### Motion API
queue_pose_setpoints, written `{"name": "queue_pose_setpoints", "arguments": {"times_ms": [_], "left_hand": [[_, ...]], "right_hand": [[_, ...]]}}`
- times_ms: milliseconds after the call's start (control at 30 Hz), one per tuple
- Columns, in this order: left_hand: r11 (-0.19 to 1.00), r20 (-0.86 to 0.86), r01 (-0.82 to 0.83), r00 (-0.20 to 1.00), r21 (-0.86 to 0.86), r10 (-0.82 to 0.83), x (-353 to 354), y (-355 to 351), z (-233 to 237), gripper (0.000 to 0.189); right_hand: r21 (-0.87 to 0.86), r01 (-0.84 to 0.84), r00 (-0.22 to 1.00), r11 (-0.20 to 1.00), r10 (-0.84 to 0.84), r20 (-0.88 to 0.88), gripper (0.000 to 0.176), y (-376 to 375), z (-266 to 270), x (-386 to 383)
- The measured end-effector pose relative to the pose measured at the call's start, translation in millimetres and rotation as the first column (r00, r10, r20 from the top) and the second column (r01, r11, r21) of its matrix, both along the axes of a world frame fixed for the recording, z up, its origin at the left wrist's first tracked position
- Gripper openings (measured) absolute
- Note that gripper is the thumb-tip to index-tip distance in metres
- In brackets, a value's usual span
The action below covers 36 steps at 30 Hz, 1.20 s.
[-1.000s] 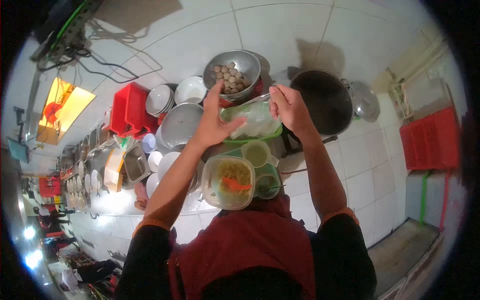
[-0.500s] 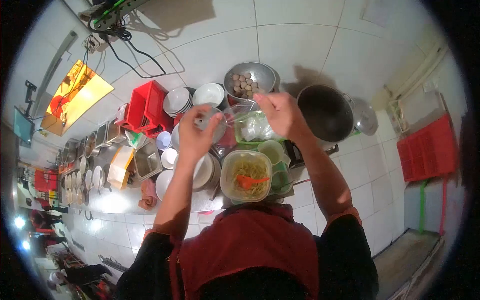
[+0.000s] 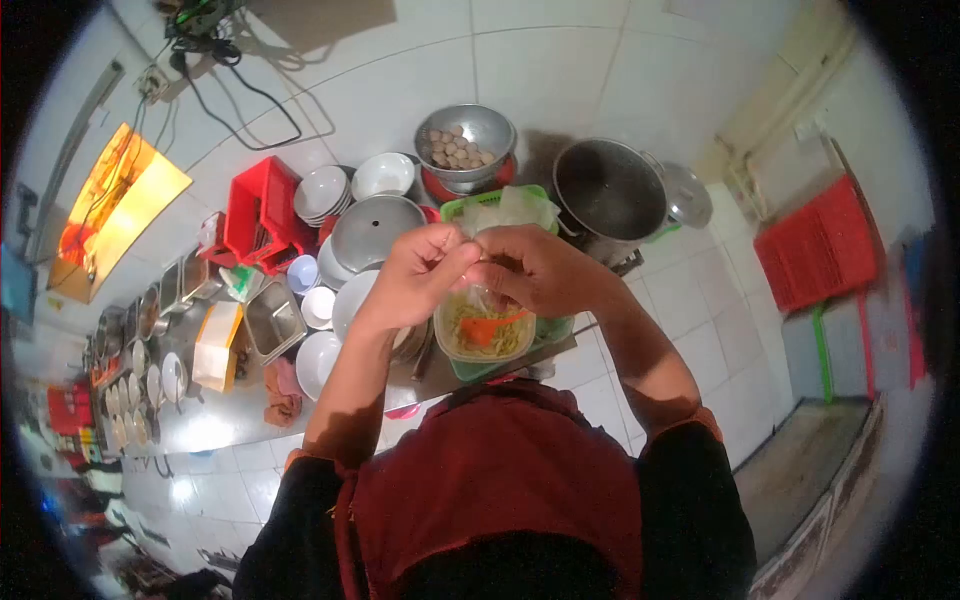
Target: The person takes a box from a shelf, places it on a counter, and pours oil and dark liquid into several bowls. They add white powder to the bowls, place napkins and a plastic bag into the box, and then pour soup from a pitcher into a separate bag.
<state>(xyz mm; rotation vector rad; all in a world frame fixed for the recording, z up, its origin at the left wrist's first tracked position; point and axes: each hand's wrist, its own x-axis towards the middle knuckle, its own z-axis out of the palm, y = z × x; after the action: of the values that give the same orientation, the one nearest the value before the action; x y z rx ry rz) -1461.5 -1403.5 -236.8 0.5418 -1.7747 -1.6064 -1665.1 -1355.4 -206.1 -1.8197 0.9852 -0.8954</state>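
My left hand (image 3: 425, 275) and my right hand (image 3: 540, 268) meet in front of me, fingertips pinched close together. Between them is a clear plastic bag (image 3: 482, 296), mostly hidden by the fingers. Just beneath sits a square white tub (image 3: 442, 335) of pale yellow-green strands, perhaps noodles or shredded vegetable. An orange utensil (image 3: 485, 329) lies on those strands. Beyond my hands, a green basket (image 3: 540, 197) holds clear plastic bags (image 3: 505, 210).
A metal colander (image 3: 495, 125) holds several brown balls. To its right stands a large dark pot (image 3: 608, 190). Stacked bowls (image 3: 322, 192), a round metal lid (image 3: 378, 232) and a red crate (image 3: 262, 212) are on the left. Another red crate (image 3: 815, 250) is at far right.
My hands have come together from being apart with the clear bag stretched between them, and are now lower, nearer the tub. The whole view has shifted slightly.
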Motion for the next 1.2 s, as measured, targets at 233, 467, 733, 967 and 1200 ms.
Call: {"name": "queue_pose_setpoints", "arguments": {"times_ms": [233, 467, 733, 967, 1200], "left_hand": [[0.996, 0.050, 0.061, 0.997, 0.061, -0.064, -7.3, 8.9, -7.9, 0.021], [0.914, 0.280, -0.188, 0.912, -0.360, 0.299, -43.4, 18.0, -10.3, 0.024], [0.852, -0.102, -0.053, 0.987, 0.521, 0.125, -51.1, 7.8, -25.0, 0.008], [0.561, -0.418, 0.328, 0.908, 0.760, 0.037, -49.0, -1.4, -46.3, 0.004], [0.843, -0.075, -0.316, 0.921, 0.435, 0.384, -78.2, 24.0, -14.0, 0.016]], "right_hand": [[-0.294, 0.346, 0.938, 0.891, -0.319, 0.138, 0.018, 39.7, -26.5, 5.1], [-0.551, 0.610, 0.721, 0.569, -0.687, 0.088, 0.004, 58.4, -33.6, 0.8], [-0.587, 0.644, 0.678, 0.491, -0.722, 0.140, 0.002, 44.8, -51.4, -9.3], [0.238, 0.405, 0.594, 0.883, -0.452, 0.665, 0.013, 36.9, -60.5, -24.4], [-0.480, 0.720, 0.603, 0.501, -0.794, 0.077, 0.052, 54.9, -33.1, -9.2]]}}
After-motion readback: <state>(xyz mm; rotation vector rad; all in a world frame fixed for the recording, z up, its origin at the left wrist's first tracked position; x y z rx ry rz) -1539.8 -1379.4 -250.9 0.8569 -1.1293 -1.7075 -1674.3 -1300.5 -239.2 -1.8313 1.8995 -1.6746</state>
